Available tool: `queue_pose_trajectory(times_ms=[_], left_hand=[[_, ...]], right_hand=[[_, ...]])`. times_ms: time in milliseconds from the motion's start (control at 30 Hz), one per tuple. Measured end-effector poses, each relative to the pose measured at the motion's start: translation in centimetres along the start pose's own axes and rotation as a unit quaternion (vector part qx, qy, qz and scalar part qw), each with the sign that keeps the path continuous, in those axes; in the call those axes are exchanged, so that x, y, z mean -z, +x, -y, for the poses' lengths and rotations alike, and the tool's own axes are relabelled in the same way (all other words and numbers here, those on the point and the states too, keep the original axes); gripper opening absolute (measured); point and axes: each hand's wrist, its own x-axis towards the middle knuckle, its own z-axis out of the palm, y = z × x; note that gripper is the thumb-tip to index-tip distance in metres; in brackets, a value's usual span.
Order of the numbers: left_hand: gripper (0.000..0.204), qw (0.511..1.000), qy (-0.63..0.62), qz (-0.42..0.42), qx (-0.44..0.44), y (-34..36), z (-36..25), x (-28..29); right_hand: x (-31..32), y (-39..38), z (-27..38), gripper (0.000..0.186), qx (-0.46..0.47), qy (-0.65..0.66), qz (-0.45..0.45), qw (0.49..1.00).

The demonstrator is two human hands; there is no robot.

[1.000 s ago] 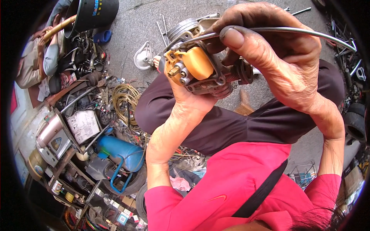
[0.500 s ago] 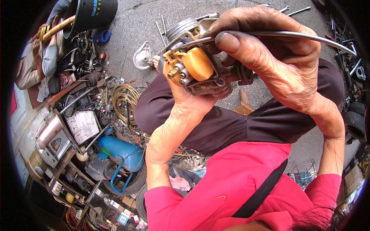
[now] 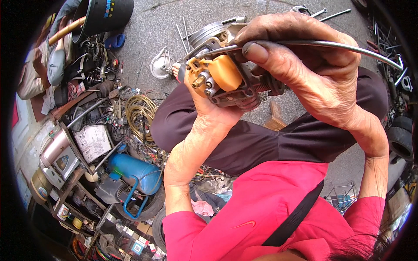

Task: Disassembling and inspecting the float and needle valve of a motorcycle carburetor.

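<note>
My left hand [image 3: 213, 115] is wrapped under a carburetor [image 3: 230, 98] and holds it up in front of me, its float side facing me. A yellow-orange plastic float [image 3: 225, 73] and brass and silver jets [image 3: 201, 81] show on that face. In a pinch between thumb and fingers, my right hand [image 3: 313, 82] holds a thin metal rod [image 3: 339, 45] with a hooked outer end. The rod's inner end reaches the carburetor's upper edge beside the float; its very tip is hard to make out. Fingers of my left hand behind the carburetor are hidden.
Beyond lies a grey floor with a round metal part [image 3: 161, 63] and several rods. At left are coiled yellowish hose [image 3: 140, 114], a blue compressor tank [image 3: 135, 172], loose parts and a black bucket [image 3: 106, 19]. A person sits at the far left. Tyres [image 3: 400, 141] stand at right.
The rod has tipped slightly, its hooked outer end a little lower. My right hand has shifted slightly with it. The carburetor has turned a touch, and both holds are unchanged.
</note>
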Motion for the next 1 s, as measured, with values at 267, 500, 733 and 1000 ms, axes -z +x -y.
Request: queue_pose_trajectory(times_ms=[267, 500, 733, 1000], left_hand=[[0.067, 0.989, 0.092, -0.087, -0.074, 0.6, -0.6, -2.4], [0.083, 0.988, 0.128, -0.025, -0.086, 0.2, -0.7, -3.3], [0.088, 0.987, 0.116, 0.042, -0.099, -0.1, -0.4, -3.5], [0.070, 0.982, 0.158, 0.046, -0.092, 0.2, -0.4, -2.6]], right_hand=[[0.0, 0.4, 0.4, 0.017, -0.107, 0.109, -0.105, 0.983], [1.1, 0.4, -0.4, 0.024, -0.032, 0.007, 0.004, 0.999], [1.2, 0.4, -0.3, 0.022, -0.028, -0.004, -0.011, 1.000], [1.3, 0.4, -0.6, 0.022, -0.043, -0.003, -0.009, 0.999]])
